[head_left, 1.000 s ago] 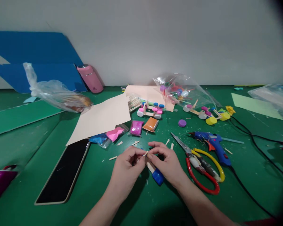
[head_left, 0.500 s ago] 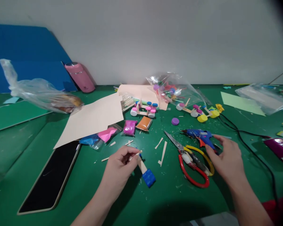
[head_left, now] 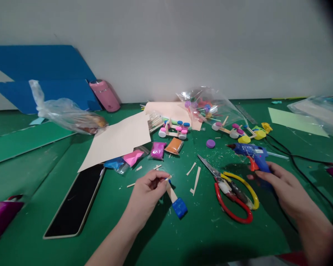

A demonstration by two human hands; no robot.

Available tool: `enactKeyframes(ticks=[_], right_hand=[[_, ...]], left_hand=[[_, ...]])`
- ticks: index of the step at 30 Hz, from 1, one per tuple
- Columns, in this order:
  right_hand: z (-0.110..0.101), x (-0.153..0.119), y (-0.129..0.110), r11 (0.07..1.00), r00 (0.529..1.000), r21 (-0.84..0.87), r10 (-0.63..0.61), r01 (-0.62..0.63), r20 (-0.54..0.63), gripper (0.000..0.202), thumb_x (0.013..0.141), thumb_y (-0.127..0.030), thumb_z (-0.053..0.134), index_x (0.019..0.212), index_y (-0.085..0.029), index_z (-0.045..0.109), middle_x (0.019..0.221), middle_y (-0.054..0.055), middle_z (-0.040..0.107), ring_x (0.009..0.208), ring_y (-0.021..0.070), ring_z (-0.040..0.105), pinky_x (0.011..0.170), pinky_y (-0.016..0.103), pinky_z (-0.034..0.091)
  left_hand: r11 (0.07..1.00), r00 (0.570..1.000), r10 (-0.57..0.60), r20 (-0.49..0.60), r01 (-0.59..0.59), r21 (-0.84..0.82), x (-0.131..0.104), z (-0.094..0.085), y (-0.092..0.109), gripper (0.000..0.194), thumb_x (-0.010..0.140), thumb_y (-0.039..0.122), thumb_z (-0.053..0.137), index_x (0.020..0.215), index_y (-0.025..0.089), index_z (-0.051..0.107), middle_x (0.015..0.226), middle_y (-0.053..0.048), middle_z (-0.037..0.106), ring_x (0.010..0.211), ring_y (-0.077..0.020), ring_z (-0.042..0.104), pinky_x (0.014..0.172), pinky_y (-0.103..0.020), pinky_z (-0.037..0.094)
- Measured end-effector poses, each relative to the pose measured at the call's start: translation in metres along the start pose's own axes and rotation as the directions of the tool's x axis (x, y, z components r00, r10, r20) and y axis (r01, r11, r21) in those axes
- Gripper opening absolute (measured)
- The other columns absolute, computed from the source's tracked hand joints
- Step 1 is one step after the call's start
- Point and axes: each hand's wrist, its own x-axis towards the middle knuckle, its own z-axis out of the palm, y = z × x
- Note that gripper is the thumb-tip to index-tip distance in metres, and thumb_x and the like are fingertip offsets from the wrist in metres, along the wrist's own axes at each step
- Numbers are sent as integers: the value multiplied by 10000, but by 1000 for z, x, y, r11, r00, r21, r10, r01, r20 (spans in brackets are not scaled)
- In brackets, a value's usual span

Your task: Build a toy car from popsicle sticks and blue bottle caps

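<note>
Pinched in the fingers of my left hand [head_left: 148,194] is a small wooden stick piece with a blue cap-like block [head_left: 179,208] at its lower end. A little blue shows behind the fingertips too; the rest is hidden by the hand. My right hand [head_left: 285,188] is wrapped round the handle of a blue hot glue gun [head_left: 251,152], lifted over the table with its nozzle to the left. Between the hands lie scissors [head_left: 233,195] with one red and one yellow handle loop, and thin wood scraps [head_left: 196,181].
A phone [head_left: 74,203] and a cream sheet [head_left: 118,138] lie left. Little wheeled stick models [head_left: 174,131], clay packets [head_left: 158,150] and a purple cap [head_left: 210,143] are further back. A black cord [head_left: 319,195] runs along the right. A pink bottle [head_left: 105,96] leans on the wall.
My right hand has closed on the glue gun's handle and raised it off the table. The left hand keeps its pinch on the stick piece. The whole view has shifted slightly.
</note>
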Motion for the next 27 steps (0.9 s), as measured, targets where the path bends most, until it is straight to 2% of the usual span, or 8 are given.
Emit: enactKeyframes(ticks=[1, 2, 3, 6, 10, 14, 21, 27], right_hand=[[3, -8, -8, 979, 992, 197, 20, -45, 126, 294, 731, -371, 529, 962, -189, 526, 675, 47, 617, 643, 212, 574, 568, 308, 445], [8, -16, -16, 954, 977, 289, 20, -83, 214, 296, 735, -378, 548, 963, -189, 531, 638, 26, 595, 602, 188, 552, 531, 282, 425], [14, -26, -24, 936, 953, 333, 13, -119, 303, 313, 752, -390, 545, 991, -190, 530, 638, 17, 583, 585, 172, 534, 505, 265, 405], [40, -54, -42, 891, 899, 404, 12, -209, 438, 377, 743, -416, 570, 1042, -193, 511, 674, 24, 607, 619, 172, 559, 558, 274, 424], [70, -80, -48, 861, 913, 480, -49, -167, 405, 391, 723, -429, 580, 1041, -217, 495, 617, 9, 603, 574, 167, 568, 562, 288, 434], [85, -91, -43, 841, 950, 522, -30, -144, 311, 408, 724, -384, 602, 1079, -224, 482, 641, -5, 576, 523, 131, 509, 509, 256, 427], [93, -99, -41, 820, 958, 533, 62, -210, 281, 556, 710, -376, 623, 1198, -215, 411, 884, 69, 655, 628, 153, 550, 534, 256, 469], [96, -99, -45, 802, 958, 559, 55, -210, 281, 615, 703, -376, 632, 1240, -229, 372, 973, 74, 660, 692, 179, 588, 544, 259, 482]], left_hand=[[1000, 1000, 2, -6, -2, 2, 0, 0, 0, 136, 698, 243, 585, 788, 146, 618, 661, 9, 557, 569, -93, 468, 525, -203, 371], [1000, 1000, 8, -12, -8, 1, 0, 0, 0, 133, 698, 239, 585, 785, 146, 620, 665, 7, 556, 568, -94, 467, 520, -203, 371], [1000, 1000, 16, -18, -16, -2, 0, 0, 0, 129, 697, 236, 584, 782, 146, 624, 670, 5, 555, 568, -94, 468, 518, -204, 373], [999, 999, 41, -28, -41, -8, -1, 1, 0, 121, 686, 222, 587, 766, 147, 638, 681, -1, 556, 563, -93, 473, 513, -206, 381], [999, 998, 48, -44, -49, -9, -1, 1, 3, 123, 665, 216, 603, 758, 150, 651, 679, -4, 567, 541, -89, 469, 489, -199, 383], [999, 997, 51, -55, -52, -8, -2, 2, 4, 122, 656, 217, 611, 751, 157, 659, 679, -6, 574, 531, -89, 468, 476, -195, 384], [999, 997, 38, -61, -38, -3, -1, 2, 4, 125, 651, 227, 624, 751, 166, 666, 694, -5, 592, 538, -89, 469, 475, -189, 377], [999, 997, 38, -70, -38, -7, -1, 3, 4, 126, 650, 230, 627, 748, 161, 664, 677, 0, 575, 534, -86, 460, 476, -190, 369]])
